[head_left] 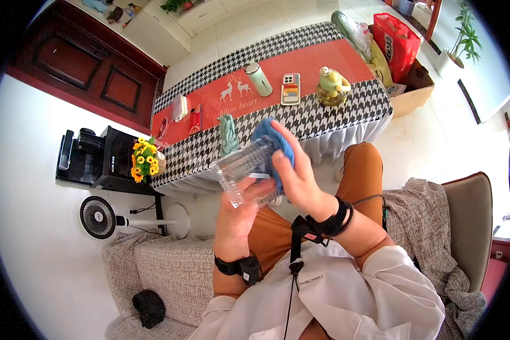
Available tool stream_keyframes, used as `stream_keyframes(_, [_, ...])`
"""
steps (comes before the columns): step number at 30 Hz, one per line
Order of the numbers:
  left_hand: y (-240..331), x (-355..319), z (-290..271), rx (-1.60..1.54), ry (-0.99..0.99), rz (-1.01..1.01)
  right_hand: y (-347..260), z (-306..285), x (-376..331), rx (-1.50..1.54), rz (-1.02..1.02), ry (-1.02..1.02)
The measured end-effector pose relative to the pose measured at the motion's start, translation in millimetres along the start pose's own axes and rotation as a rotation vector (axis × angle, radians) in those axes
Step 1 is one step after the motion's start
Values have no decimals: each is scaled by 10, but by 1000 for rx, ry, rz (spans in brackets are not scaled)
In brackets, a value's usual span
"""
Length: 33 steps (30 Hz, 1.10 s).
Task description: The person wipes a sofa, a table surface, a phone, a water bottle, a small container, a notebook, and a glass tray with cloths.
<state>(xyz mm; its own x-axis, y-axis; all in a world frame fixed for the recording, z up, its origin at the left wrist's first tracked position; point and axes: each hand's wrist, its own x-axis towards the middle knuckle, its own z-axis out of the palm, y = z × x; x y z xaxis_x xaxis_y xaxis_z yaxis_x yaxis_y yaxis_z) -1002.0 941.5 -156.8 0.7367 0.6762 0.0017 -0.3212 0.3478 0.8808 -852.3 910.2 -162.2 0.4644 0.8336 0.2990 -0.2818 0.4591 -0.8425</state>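
Observation:
My left hand (238,218) is closed around the lower end of a clear, ribbed plastic box (235,170), held tilted in front of the table. A blue cloth (273,136) is bunched in my right hand (301,181) and pressed against the box's right end. Its fingers wrap over the cloth, with the thumb on the near side. Just beyond the box, a crumpled pale green cloth (228,136) lies at the table's near edge. Both wrists wear black straps with small devices.
On the checked table with its red runner (209,90) stand a pale green thermos (259,79), a phone (290,89) and a glass jar with a green figure (332,90). Yellow flowers (145,160) and a white fan (99,217) are at left. A cardboard box (416,99) holds bags at right.

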Motion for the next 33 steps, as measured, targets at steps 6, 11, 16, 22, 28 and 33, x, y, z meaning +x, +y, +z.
stream_keyframes(6, [99,-16,128,30,421,79,-95,99,-336,-979,-551,-480])
stream_keyframes(11, [56,-73,11,-76,155,73,-50,71,-51,-396,-122,-496])
stream_keyframes(16, [73,-27,55,-150,262,154,21,-18,-369,-993,-556,-454])
stream_keyframes(22, [-1,-36,80,-209,112,192,-33,-93,-92,-403,-169,-194])
stream_keyframes(28, [-29,-10,19,66,75,170,-190,-109,-72,1,224,-164])
stream_keyframes(33, [11,-9,-39,85,54,155,-177,-81,-86,58,220,-184])
